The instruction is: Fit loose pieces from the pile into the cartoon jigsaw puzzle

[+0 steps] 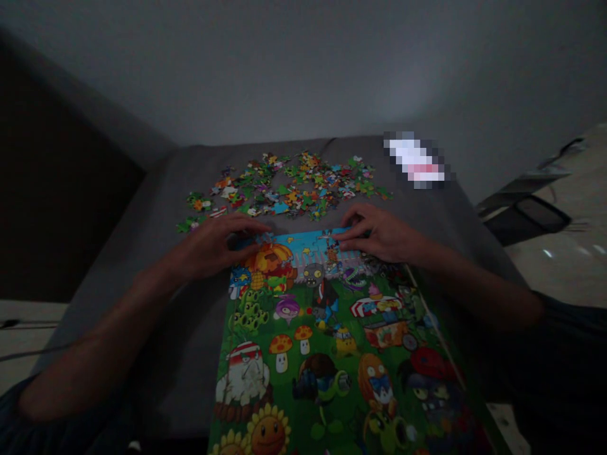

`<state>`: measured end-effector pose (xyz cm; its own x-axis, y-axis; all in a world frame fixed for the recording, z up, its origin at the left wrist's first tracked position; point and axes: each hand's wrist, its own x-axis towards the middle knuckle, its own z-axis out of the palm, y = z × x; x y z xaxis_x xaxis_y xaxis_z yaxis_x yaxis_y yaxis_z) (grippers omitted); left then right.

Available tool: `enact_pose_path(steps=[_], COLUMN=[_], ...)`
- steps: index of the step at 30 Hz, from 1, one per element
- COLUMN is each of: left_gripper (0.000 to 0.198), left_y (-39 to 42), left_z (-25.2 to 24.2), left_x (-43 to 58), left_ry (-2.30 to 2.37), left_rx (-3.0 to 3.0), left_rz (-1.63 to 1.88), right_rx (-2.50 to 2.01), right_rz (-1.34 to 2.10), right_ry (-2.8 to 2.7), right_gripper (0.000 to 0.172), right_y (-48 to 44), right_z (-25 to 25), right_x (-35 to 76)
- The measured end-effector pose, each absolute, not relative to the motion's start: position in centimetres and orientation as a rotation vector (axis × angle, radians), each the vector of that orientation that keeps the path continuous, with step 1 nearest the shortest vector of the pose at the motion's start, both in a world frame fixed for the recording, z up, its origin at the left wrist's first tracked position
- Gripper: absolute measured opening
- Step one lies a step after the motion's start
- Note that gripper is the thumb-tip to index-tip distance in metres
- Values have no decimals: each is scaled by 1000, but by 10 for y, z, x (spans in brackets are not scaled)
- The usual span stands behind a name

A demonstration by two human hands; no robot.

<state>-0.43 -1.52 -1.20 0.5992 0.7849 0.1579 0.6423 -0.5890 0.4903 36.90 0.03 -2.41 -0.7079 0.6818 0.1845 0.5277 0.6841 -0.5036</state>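
A brightly printed puzzle picture (303, 319) lies at the near edge of a grey surface (152, 189), midway between its left and right edges, and runs out of view at the bottom. Cartoon figures cover it on green: a pumpkin (272, 258) by its far left corner, mushrooms (281, 351) lower down, a smiling sunflower (268, 430) nearest the wearer. Faint seams show in the light blue strip along its far edge.

The left hand (220, 243) rests at the far left corner of the picture, thumb and fingers a narrow gap apart, fingertips at a small bluish piece (264, 237). The right hand (374, 234) is at the far right part, thumb and fingers drawn close together over the blue strip. In this dim light I cannot tell whether either hand grips a piece.

Beyond the hands, many loose pieces (284, 188) are scattered in a broad band towards the far edge of the surface. At its far right corner is a bright, pixelated patch (417, 161). A pale wall (284, 69) rises behind; past the right edge a dark-framed object (540, 212) stands over the light floor (569, 253).
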Motion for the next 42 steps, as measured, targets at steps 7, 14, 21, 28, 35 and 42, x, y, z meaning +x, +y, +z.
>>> enact_pose_path(steps=[7, 14, 21, 28, 35, 42], left_gripper=[31, 20, 26, 19, 16, 21], left_y=[-23, -42, -45, -53, -59, -55], left_z=[0, 25, 14, 3, 2, 15], left_x=[3, 60, 92, 87, 87, 63], left_ry=[1115, 814, 683, 646, 610, 884], left_rx=[2552, 2603, 2576, 2545, 2581, 2694], left_rz=[673, 642, 588, 777, 892, 994], right_rx=[-989, -976, -926, -914, -918, -1011], right_rz=[718, 654, 529, 394, 1118, 1323], right_ry=[-2472, -2509, -2517, -2436, -2180, -2068], right_gripper=[15, 17, 16, 24, 34, 14], right_y=[1, 0, -3, -8, -38, -22], right_z=[-23, -18, -19, -15, 4, 3], right_x=[365, 365, 365, 361, 341, 357])
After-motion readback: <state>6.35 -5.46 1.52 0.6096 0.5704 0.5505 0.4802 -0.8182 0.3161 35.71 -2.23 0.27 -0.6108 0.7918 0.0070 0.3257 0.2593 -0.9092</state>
